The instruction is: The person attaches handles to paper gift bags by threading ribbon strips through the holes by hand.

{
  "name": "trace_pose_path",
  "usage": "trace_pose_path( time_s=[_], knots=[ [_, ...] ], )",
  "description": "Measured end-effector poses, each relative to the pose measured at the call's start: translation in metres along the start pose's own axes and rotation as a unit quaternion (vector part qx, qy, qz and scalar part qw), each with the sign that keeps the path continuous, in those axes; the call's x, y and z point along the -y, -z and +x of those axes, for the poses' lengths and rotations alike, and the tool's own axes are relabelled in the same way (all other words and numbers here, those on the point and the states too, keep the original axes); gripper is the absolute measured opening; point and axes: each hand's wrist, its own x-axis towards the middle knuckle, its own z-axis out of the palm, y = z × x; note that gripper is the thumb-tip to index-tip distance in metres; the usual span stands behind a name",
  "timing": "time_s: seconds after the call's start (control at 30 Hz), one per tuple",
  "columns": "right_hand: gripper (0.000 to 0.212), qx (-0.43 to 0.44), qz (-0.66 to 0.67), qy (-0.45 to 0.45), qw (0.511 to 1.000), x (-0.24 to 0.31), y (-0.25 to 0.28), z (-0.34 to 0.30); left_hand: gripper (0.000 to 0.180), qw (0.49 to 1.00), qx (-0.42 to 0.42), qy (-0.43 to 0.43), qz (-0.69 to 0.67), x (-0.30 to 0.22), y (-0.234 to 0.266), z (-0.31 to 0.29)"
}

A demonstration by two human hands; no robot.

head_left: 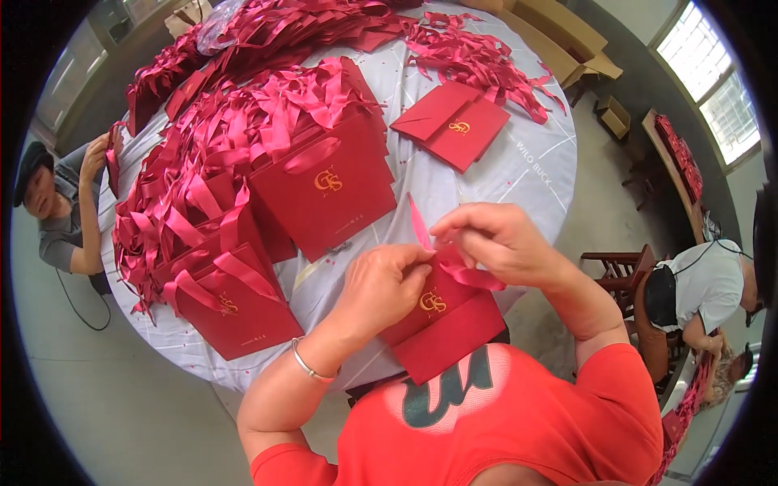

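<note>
A red paper gift bag (450, 334) with a gold emblem lies at the table's near edge, against my shirt. My left hand (381, 283) is closed in a pinch at the bag's top edge, where a pink ribbon (418, 222) sticks up. Over the same edge, my right hand (496, 243) has its thumb and forefinger pinched on the ribbon, and a loop (474, 278) of it hangs below the fingers. The fingers cover the spot where ribbon and paper meet. Ahead of my right hand lie folded flat red bags (455, 123) without handles showing.
Rows of finished red bags (324, 186) with ribbon handles fill the round table's left side. Loose ribbons (478, 61) are heaped at the far right of the white tablecloth (531, 174). A co-worker (65, 202) sits at the left; another person (701, 283) works at the right.
</note>
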Motion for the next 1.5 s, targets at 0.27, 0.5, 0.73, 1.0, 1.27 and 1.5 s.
trace_pose_path(
  time_s=[0.27,0.5,0.73,1.0,1.27,1.5],
  knots=[
    [0.017,0.010,-0.148,0.009,0.989,-0.028,0.000,0.002,0.015,0.994,0.049,0.018,0.095,-0.020,0.031,0.003],
    [0.012,0.000,-0.074,-0.134,0.988,-0.030,0.010,-0.005,0.018,0.978,0.167,0.119,-0.047,-0.004,0.046,0.008],
    [0.013,-0.029,0.095,-0.216,0.971,-0.033,0.011,-0.002,0.023,0.919,0.249,0.247,-0.178,0.004,0.043,0.014],
    [0.009,-0.064,-0.017,-0.049,0.997,-0.022,0.006,-0.009,0.024,0.879,0.274,0.278,-0.272,0.011,0.045,0.020],
    [0.006,-0.016,-0.174,0.075,0.982,-0.012,-0.012,-0.010,0.026,0.856,0.278,0.302,-0.314,0.010,0.045,0.018],
    [0.009,-0.022,-0.168,0.072,0.983,-0.018,-0.019,-0.011,0.022,0.880,0.311,0.253,-0.254,0.015,0.043,0.018]
  ],
)
